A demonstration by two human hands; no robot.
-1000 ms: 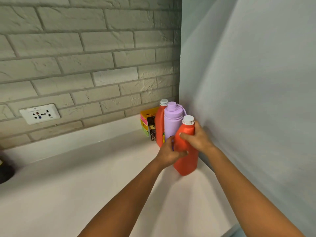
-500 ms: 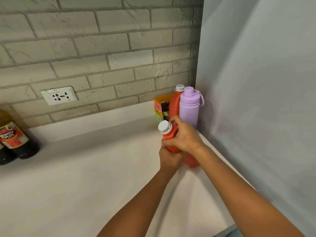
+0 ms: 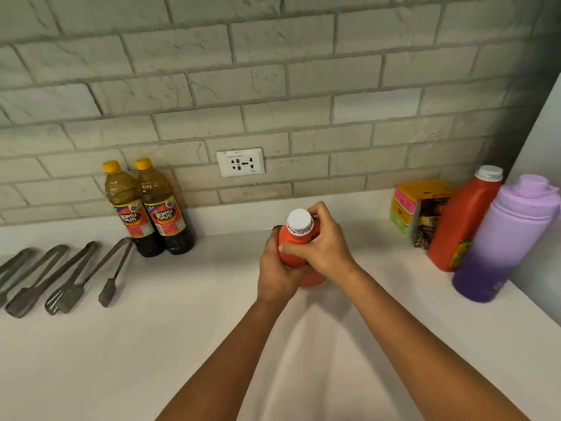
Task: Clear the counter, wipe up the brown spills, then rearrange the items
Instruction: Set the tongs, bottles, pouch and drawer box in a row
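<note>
Fingers (image 3: pixel 315 212) of the right hand (image 3: pixel 321 253) curl around the neck and shoulder of an orange bottle (image 3: pixel 296 249) with a white cap (image 3: pixel 299 219); fingers of the left hand (image 3: pixel 277 271) wrap the bottle's body from the left side, so both hands grip it. Bottle is upright, near the middle of the white counter (image 3: pixel 182 344), in front of the brick wall (image 3: pixel 273 86); whether its base touches the counter cannot be told, hands cover it. Far right, against the corner: a second orange bottle (image 3: pixel 461 226), a purple flask (image 3: pixel 504 241) just beside and in front of it, and a stack of coloured boxes (image 3: pixel 416 205) to their left. Left, against the wall: two brown sauce bottles (image 3: pixel 151 214) with yellow caps, touching side by side. Further left, four grey tongs (image 3: pixel 63 281) lie flat in a row, the outermost partly cut by the frame edge. White wall socket (image 3: pixel 240 162) sits above the counter, between the sauce bottles and the held bottle.
</note>
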